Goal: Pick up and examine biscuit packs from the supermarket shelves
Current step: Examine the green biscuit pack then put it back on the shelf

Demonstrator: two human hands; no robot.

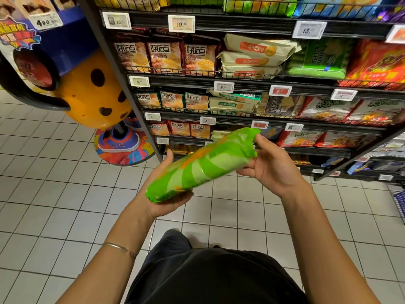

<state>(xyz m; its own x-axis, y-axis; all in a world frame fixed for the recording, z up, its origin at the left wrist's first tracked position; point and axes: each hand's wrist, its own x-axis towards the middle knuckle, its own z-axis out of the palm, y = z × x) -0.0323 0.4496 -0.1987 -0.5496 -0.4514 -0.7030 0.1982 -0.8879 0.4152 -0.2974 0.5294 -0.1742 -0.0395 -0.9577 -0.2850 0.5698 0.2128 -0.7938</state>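
From the head camera, the floor (65,194) is pale square tile with dark grout lines. A black wire shelf unit (241,81) fills the upper right, its tiers packed with biscuit bags in orange, cream, green and red, and white price tags (223,86) are clipped along the rails. At the left stands an orange cookie-shaped display figure (87,88) (dark spots on it like chocolate chips).

The green biscuit pack (203,163) is held in the air in front of the lower shelves, above the floor. Its long axis runs from lower left to upper right, and the upper right end points toward the shelves. The left hand (166,200) cradles the lower end, with its fingers curled beneath. The right hand (274,170) pinches the crimped upper end between thumb and fingers.
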